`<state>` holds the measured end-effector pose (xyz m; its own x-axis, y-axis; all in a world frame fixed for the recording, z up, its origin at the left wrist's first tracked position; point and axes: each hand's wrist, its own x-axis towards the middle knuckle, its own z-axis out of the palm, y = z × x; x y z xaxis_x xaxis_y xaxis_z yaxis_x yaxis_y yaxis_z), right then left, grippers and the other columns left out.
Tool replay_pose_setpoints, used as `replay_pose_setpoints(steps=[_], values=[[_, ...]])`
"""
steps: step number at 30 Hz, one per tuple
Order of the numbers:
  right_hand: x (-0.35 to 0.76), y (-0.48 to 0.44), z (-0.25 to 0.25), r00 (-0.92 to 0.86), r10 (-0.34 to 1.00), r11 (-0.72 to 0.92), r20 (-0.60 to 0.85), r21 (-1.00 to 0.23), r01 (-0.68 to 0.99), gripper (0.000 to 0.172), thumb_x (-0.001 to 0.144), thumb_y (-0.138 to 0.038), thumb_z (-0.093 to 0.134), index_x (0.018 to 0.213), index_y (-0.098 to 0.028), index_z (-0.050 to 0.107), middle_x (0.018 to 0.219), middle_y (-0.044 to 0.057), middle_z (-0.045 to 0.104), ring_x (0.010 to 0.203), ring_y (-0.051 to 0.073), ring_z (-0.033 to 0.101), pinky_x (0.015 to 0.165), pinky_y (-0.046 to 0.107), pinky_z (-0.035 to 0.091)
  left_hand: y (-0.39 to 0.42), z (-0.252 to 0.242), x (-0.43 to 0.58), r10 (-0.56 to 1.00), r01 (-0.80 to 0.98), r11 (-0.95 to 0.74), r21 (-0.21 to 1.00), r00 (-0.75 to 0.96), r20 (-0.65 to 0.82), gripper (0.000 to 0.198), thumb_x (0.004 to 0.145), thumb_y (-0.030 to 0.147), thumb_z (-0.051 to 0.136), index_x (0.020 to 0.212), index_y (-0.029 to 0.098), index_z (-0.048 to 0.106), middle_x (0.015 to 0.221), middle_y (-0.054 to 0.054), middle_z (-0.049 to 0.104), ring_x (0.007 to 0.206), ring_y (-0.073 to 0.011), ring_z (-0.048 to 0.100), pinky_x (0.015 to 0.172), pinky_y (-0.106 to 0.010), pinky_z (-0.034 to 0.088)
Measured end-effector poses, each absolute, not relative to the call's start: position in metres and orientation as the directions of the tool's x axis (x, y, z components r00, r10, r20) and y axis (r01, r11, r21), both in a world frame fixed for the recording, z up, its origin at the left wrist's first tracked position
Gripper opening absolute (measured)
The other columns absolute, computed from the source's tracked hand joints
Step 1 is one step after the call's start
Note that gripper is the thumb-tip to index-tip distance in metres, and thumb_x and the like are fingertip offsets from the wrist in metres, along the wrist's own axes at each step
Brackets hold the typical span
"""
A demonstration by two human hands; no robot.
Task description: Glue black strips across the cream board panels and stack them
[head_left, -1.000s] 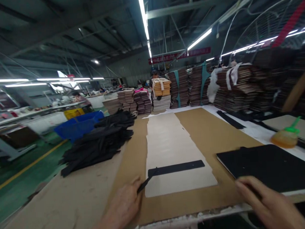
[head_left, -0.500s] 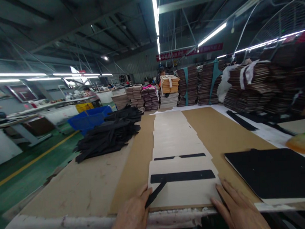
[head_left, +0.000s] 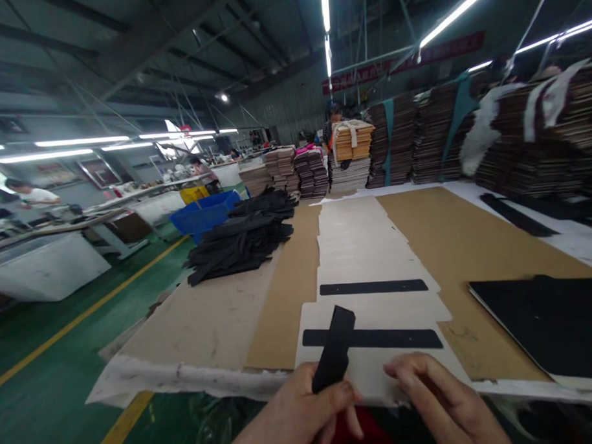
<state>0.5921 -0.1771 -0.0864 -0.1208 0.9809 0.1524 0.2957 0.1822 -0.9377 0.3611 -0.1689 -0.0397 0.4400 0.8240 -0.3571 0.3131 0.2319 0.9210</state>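
My left hand (head_left: 303,419) is closed on the lower end of a black strip (head_left: 334,348), which stands up from the table's near edge. My right hand (head_left: 441,401) rests beside it with fingers curled on the front edge of a pale card sheet (head_left: 370,258). Two flat black strips lie across that sheet: one near (head_left: 372,338) and one farther (head_left: 373,287). The sheets sit on a long brown cardboard-covered table (head_left: 437,243).
A heap of black strips (head_left: 241,240) lies at the table's left. A black board (head_left: 546,317) lies at right. Tall stacks of cardboard pieces (head_left: 419,140) stand at the far end. A blue bin (head_left: 203,212) and workers at benches are on the left, across a green floor.
My view has pulled back and left past the table's edge. My left hand lifted the black strip upright. My right hand moved left toward it. A second strip came into view on the sheets.
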Motion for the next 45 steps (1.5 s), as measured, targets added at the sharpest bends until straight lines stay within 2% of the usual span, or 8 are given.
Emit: replay_pose_setpoints(steps=[5,10,20,27,30,36,42,45], values=[[0.562,-0.167,-0.074,-0.087,0.982,0.184,0.169,-0.959,0.214,0.042,0.092,-0.043,0.051,0.13,-0.026,0.059,0.118,0.008,0.066,0.1,0.02,0.066,0.084,0.027,0.056,-0.16,-0.059,0.383,0.793,0.093,0.303,0.948,0.527,-0.305,0.046,0.082,0.055,0.064,0.07,0.011,0.064,0.048,0.001,0.054,0.033,-0.0047,0.036,0.035,-0.017,0.024],[0.559,-0.173,-0.082,-0.1,0.918,0.396,0.385,-0.867,0.304,0.033,0.095,-0.033,0.047,0.123,-0.029,0.064,0.102,0.006,0.063,0.093,0.017,0.064,0.082,0.026,0.055,-0.157,-0.064,0.389,0.811,-0.057,0.415,0.908,0.476,-0.341,0.038,0.059,0.034,0.085,0.082,0.013,0.064,0.053,0.002,0.06,0.035,-0.0044,0.039,0.035,-0.016,0.027],[0.56,-0.179,-0.09,-0.067,0.933,0.36,0.354,-0.903,0.235,0.023,0.091,-0.031,0.056,0.11,-0.028,0.067,0.105,0.006,0.064,0.093,0.018,0.064,0.08,0.024,0.053,-0.162,-0.062,0.401,0.824,-0.045,0.375,0.926,0.474,-0.311,0.032,0.059,0.033,0.086,0.072,0.011,0.066,0.05,0.004,0.053,0.039,-0.0042,0.041,0.037,-0.016,0.03],[0.55,-0.186,-0.08,-0.194,0.978,-0.134,-0.079,-0.948,-0.288,0.026,0.081,-0.048,0.068,0.086,-0.023,0.064,0.08,0.002,0.065,0.071,0.019,0.063,0.065,0.03,0.053,-0.16,-0.067,0.404,0.842,-0.09,0.417,0.904,0.413,-0.347,0.042,0.053,0.038,0.088,0.076,0.013,0.063,0.047,0.006,0.051,0.037,-0.0046,0.039,0.035,-0.015,0.03],[0.548,-0.181,-0.075,-0.258,0.961,-0.187,-0.103,-0.926,-0.329,0.03,0.081,-0.051,0.067,0.081,-0.021,0.064,0.068,0.0,0.062,0.063,0.017,0.061,0.062,0.029,0.051,-0.159,-0.068,0.404,0.845,-0.086,0.391,0.916,0.427,-0.321,0.046,0.06,0.052,0.082,0.072,0.012,0.062,0.044,0.003,0.052,0.036,-0.0068,0.043,0.034,-0.016,0.032],[0.558,-0.157,-0.074,0.095,0.976,-0.138,-0.198,-0.888,-0.438,0.031,0.077,-0.049,0.073,0.082,-0.02,0.062,0.068,-0.002,0.058,0.062,0.012,0.054,0.055,0.021,0.044,-0.164,-0.064,0.395,0.862,-0.036,0.388,0.921,0.368,-0.349,0.057,0.076,0.063,0.064,0.082,0.007,0.067,0.053,-0.008,0.065,0.041,-0.0126,0.057,0.041,-0.02,0.044],[0.528,-0.164,-0.076,-0.311,0.943,-0.275,-0.118,-0.803,-0.529,0.034,0.081,-0.051,0.068,0.079,-0.019,0.057,0.052,-0.008,0.046,0.04,0.009,0.045,0.043,0.022,0.038,-0.163,-0.063,0.396,0.919,-0.088,0.333,0.939,0.253,-0.302,0.053,0.077,0.06,0.065,0.086,0.007,0.066,0.06,-0.01,0.068,0.045,-0.0155,0.061,0.045,-0.022,0.047],[0.523,-0.163,-0.073,-0.292,0.946,-0.288,-0.141,-0.777,-0.559,0.033,0.082,-0.052,0.066,0.079,-0.02,0.057,0.052,-0.007,0.049,0.039,0.009,0.046,0.041,0.021,0.037,-0.167,-0.067,0.391,0.907,-0.027,0.349,0.937,0.262,-0.33,0.054,0.078,0.061,0.064,0.089,0.008,0.066,0.064,-0.01,0.069,0.049,-0.0165,0.063,0.046,-0.022,0.046]])
